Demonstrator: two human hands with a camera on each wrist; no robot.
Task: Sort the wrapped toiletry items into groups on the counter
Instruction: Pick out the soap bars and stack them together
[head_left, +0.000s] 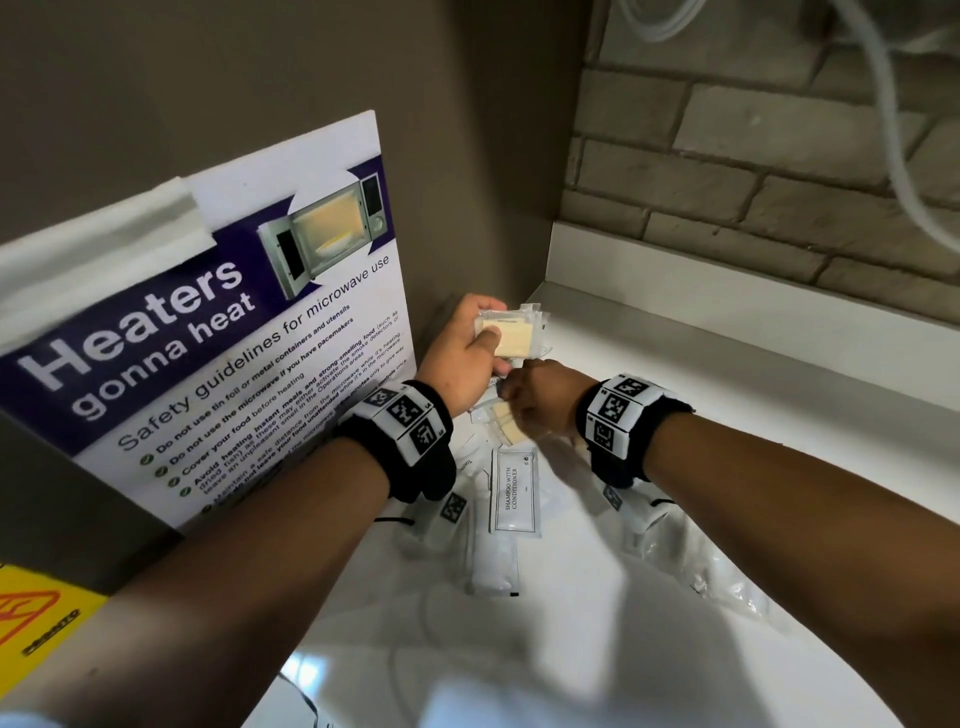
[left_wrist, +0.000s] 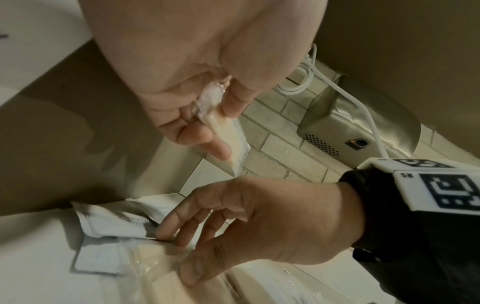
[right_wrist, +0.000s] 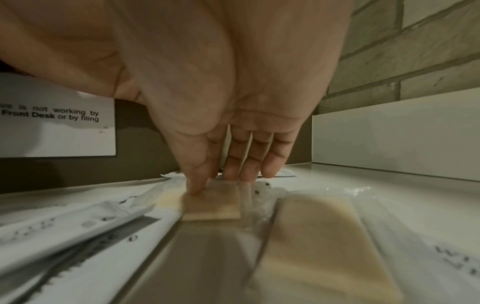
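My left hand (head_left: 485, 335) is raised near the corner and grips a small stack of wrapped cream soap bars (head_left: 511, 332), thumb across the front; the left wrist view shows the same soap bars (left_wrist: 233, 139) pinched edge-on. My right hand (head_left: 514, 402) is down on the white counter (head_left: 675, 374), its thumb and fingers closing round another wrapped soap bar (right_wrist: 213, 205). A larger wrapped soap (right_wrist: 317, 236) lies just beside it. A "shampoo with conditioner" sachet (head_left: 514, 493) and other white sachets (head_left: 491, 566) lie between my wrists.
A microwave safety poster (head_left: 208, 338) leans against the left wall. A brick wall (head_left: 753, 156) with a white ledge and a hanging cable bounds the back. Crumpled clear wrappers (head_left: 691, 551) lie under my right forearm. A metal hand dryer (left_wrist: 350, 127) is mounted on the wall.
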